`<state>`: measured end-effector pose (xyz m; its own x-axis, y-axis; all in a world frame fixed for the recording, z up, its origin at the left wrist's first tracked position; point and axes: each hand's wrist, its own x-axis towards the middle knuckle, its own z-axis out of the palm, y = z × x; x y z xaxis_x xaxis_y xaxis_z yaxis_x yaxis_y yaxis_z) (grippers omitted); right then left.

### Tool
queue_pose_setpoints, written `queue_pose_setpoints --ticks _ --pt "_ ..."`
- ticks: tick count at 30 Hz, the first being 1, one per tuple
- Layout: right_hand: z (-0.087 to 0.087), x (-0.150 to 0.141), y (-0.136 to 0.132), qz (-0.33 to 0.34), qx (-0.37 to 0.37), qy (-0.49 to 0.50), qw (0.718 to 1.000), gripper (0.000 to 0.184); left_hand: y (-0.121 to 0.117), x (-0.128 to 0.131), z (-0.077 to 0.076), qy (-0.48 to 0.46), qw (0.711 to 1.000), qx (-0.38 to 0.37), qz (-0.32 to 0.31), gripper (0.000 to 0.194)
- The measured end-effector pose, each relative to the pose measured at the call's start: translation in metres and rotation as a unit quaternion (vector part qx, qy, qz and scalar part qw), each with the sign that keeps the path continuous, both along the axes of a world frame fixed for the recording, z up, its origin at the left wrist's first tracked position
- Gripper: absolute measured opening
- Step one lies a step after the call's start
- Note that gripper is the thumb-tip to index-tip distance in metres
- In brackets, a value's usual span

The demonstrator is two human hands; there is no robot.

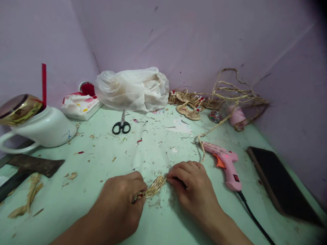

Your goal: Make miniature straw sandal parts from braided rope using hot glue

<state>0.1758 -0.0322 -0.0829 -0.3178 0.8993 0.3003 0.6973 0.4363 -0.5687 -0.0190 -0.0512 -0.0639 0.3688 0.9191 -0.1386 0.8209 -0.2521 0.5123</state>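
Observation:
A small woven straw braid [155,186] stretches between my two hands, low over the table. My left hand [122,197] is closed around its left part, where a bit of dark and red shows at the fingers. With fingertips pinched together, my right hand [190,185] grips the other end of the straw. From behind the right hand a twisted straw cord [214,127] runs up toward the back right. Just right of that hand lies a pink hot glue gun [224,161] with an orange trigger and a small red light.
Black-handled scissors [122,125] lie mid-table. A hammer-like tool [35,165], a white mug [48,127] and a tissue pack [80,106] stand left. Behind are a white plastic bag [133,88], straw pieces [189,110] and a pink spool [237,116]. A phone [281,183] lies right.

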Motion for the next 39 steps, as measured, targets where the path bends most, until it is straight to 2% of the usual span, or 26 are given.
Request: queue_pose_setpoints --ticks 11,17,21,23,27,30,35,39 --pt "0.003 -0.007 0.008 -0.029 -0.057 -0.033 0.997 0.017 0.000 -0.001 -0.002 -0.012 1.000 0.012 -0.022 0.019" --pt "0.002 -0.005 0.009 -0.003 0.021 -0.038 0.999 0.017 0.000 -0.001 0.002 -0.014 0.999 0.012 -0.037 0.017" --pt "-0.001 -0.009 0.001 0.017 0.073 -0.078 0.994 0.024 0.000 0.000 0.001 -0.014 1.000 0.012 -0.021 0.015" --pt "-0.002 -0.011 -0.004 0.047 0.049 -0.054 0.996 0.029 0.000 0.000 0.000 -0.013 1.000 0.013 -0.006 0.016" --pt "0.001 -0.007 -0.013 0.100 -0.044 0.048 0.993 0.042 -0.002 0.001 -0.003 -0.017 1.000 0.022 0.010 0.015" --pt "0.004 -0.004 -0.014 0.135 -0.069 0.061 0.986 0.049 -0.003 0.000 -0.003 -0.020 0.999 0.025 0.012 0.014" --pt "0.002 -0.008 -0.009 0.150 -0.061 0.032 0.986 0.034 -0.003 -0.001 -0.005 -0.032 0.999 0.025 0.009 0.014" --pt "0.001 -0.010 -0.006 0.152 -0.059 0.019 0.987 0.029 -0.002 -0.001 -0.004 -0.043 0.999 0.020 0.008 0.013"
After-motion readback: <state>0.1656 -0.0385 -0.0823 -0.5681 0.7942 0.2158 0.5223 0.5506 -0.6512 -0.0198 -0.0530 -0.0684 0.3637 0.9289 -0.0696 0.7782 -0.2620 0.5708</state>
